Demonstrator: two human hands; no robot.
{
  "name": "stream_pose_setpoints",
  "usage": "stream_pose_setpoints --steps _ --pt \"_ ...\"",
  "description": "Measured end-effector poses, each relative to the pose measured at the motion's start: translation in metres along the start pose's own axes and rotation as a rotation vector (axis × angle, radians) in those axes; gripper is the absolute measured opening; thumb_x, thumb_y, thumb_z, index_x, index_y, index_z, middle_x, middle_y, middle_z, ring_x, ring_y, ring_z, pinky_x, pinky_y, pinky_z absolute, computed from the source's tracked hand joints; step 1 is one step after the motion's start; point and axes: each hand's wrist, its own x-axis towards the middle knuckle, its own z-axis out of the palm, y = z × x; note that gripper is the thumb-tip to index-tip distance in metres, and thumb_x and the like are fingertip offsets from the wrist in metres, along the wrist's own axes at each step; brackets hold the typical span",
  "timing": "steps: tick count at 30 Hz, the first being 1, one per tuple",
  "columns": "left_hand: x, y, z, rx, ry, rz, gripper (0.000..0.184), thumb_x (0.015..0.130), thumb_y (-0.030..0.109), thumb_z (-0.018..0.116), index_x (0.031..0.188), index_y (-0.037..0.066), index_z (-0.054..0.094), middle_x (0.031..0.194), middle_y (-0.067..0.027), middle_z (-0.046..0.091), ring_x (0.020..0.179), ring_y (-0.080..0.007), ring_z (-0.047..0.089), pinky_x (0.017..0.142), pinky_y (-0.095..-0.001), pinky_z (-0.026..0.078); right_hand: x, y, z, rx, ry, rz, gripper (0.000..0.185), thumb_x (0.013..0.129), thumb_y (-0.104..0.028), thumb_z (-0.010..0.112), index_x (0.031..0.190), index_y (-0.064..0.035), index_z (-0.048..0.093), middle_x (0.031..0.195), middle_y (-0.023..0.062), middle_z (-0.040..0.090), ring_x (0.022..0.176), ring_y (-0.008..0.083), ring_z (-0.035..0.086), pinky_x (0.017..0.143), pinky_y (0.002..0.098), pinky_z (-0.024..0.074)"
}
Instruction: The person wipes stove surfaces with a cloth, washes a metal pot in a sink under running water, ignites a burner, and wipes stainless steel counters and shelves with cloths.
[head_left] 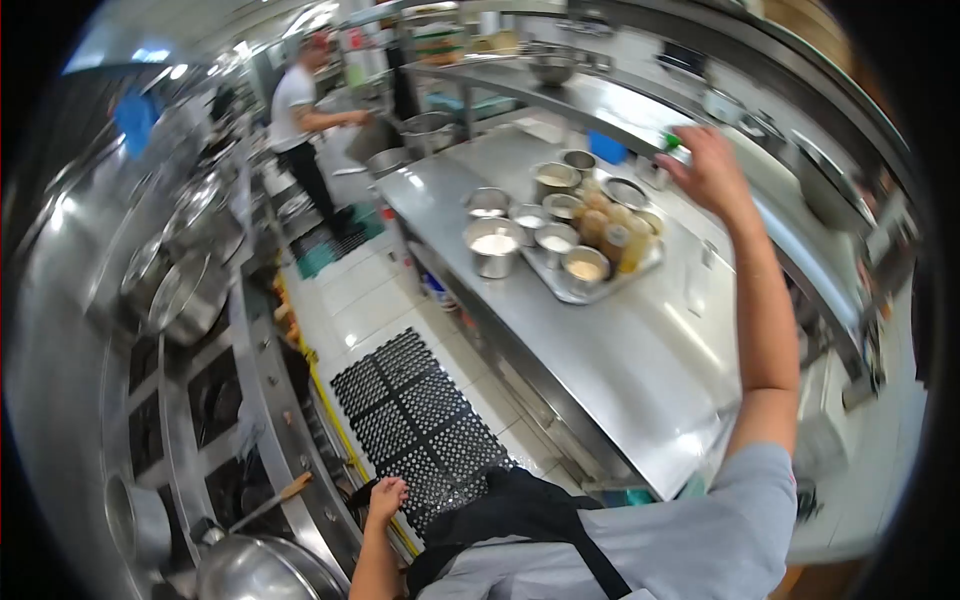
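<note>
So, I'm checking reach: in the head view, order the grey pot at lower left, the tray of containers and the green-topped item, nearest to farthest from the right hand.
From the right hand:
1. Green-topped item, close beside it.
2. Tray of containers, below and to its left.
3. Grey pot, far across at lower left.

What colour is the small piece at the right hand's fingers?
The small piece is green, best seen in the head view.

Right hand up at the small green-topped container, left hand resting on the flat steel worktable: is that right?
No: the head view shows the left hand hanging low and clear of the flat steel worktable; the right hand is up at the small green-topped container, as you said.
</note>
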Motion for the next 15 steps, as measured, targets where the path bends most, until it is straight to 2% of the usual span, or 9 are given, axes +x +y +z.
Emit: stream_pose_setpoints --steps 2,3,4,5,6,7,9,11,15 --pt "0.021 -0.015 -0.020 -0.261 -0.032 -0.011 0.018 0.090 0.012 0.064 0.104 0.000 0.062 0.078 -0.0064 0.065 0.059 -0.0122 0.059 0.051 -0.0242 0.048 0.038 0.026 0.043 -0.162 -0.282 0.156 0.049 0.087 -0.045 0.065 0.106 -0.0002 0.064 0.100 0.0223 0.065 0.088 0.0392 0.061 0.081 0.0490 0.0476" --pt "0.019 -0.008 -0.024 -0.151 0.031 0.004 0.017 0.091 0.014 0.064 0.101 0.001 0.063 0.078 -0.0061 0.065 0.060 -0.0117 0.059 0.052 -0.0252 0.048 0.041 0.084 0.102 -0.386 -0.287 0.127 0.041 0.093 -0.041 0.056 0.116 -0.0067 0.063 0.093 0.0219 0.065 0.083 0.0390 0.063 0.078 0.0488 0.0495" --pt "0.016 -0.002 -0.027 -0.133 0.084 0.042 0.017 0.090 0.018 0.065 0.095 0.001 0.065 0.075 -0.0047 0.065 0.059 -0.0117 0.059 0.053 -0.0261 0.047 0.048 0.114 0.127 -0.521 -0.399 -0.117 0.034 0.098 -0.032 0.047 0.127 -0.0185 0.059 0.089 0.0219 0.065 0.086 0.0368 0.064 0.074 0.0492 0.0512" --pt "0.023 -0.005 -0.031 -0.194 0.146 0.051 0.018 0.090 0.019 0.066 0.089 0.001 0.066 0.072 -0.0038 0.065 0.057 -0.0123 0.059 0.053 -0.0270 0.047 0.054 0.160 0.162 -0.607 -0.461 -0.127 0.037 0.099 -0.021 0.041 0.133 -0.0300 0.054 0.090 0.0224 0.064 0.087 0.0348 0.065 0.069 0.0484 0.0525" --pt "0.026 -0.001 -0.037 -0.082 0.146 0.051 0.020 0.089 0.020 0.066 0.089 0.000 0.066 0.070 -0.0038 0.065 0.057 -0.0125 0.059 0.053 -0.0276 0.047 0.056 0.212 0.203 -0.785 -0.496 -0.157 0.037 0.097 -0.017 0.049 0.132 -0.0224 0.055 0.086 0.0157 0.064 0.080 0.0290 0.066 0.062 0.0396 0.0528" --pt "0.022 0.015 -0.041 -0.081 0.168 -0.035 0.020 0.089 0.020 0.066 0.088 0.001 0.066 0.070 -0.0042 0.065 0.057 -0.0119 0.059 0.053 -0.0274 0.048 0.067 0.187 0.190 -0.646 -0.651 0.034 0.042 0.094 -0.034 0.044 0.131 -0.0193 0.057 0.101 0.0163 0.062 0.096 0.0320 0.060 0.076 0.0444 0.0480" --pt "0.040 0.017 -0.050 -0.128 0.216 -0.049 0.020 0.090 0.021 0.066 0.089 0.001 0.066 0.072 -0.0040 0.064 0.058 -0.0114 0.059 0.053 -0.0260 0.048 0.095 0.120 0.158 -0.417 -0.869 0.479 0.072 0.090 -0.069 0.036 0.129 -0.0130 0.061 0.132 0.0176 0.058 0.128 0.0381 0.050 0.106 0.0541 0.0384" --pt "0.062 0.035 -0.059 -0.225 0.197 -0.081 0.020 0.089 0.021 0.066 0.089 0.001 0.066 0.073 -0.0042 0.065 0.058 -0.0116 0.060 0.053 -0.0258 0.048 0.046 0.240 0.231 -0.478 -0.407 0.308 0.050 0.086 -0.046 0.048 0.107 -0.0066 0.071 0.108 0.0194 0.068 0.105 0.0367 0.063 0.091 0.0455 0.0487" --pt "0.136 0.063 -0.089 -0.212 0.199 -0.101 0.021 0.089 0.021 0.067 0.093 0.000 0.066 0.079 -0.0056 0.067 0.063 -0.0131 0.062 0.057 -0.0270 0.052 0.017 0.163 0.239 -0.411 -0.269 0.488 0.043 0.088 -0.039 0.050 0.114 -0.0089 0.066 0.106 0.0175 0.067 0.097 0.0326 0.062 0.083 0.0419 0.0480"
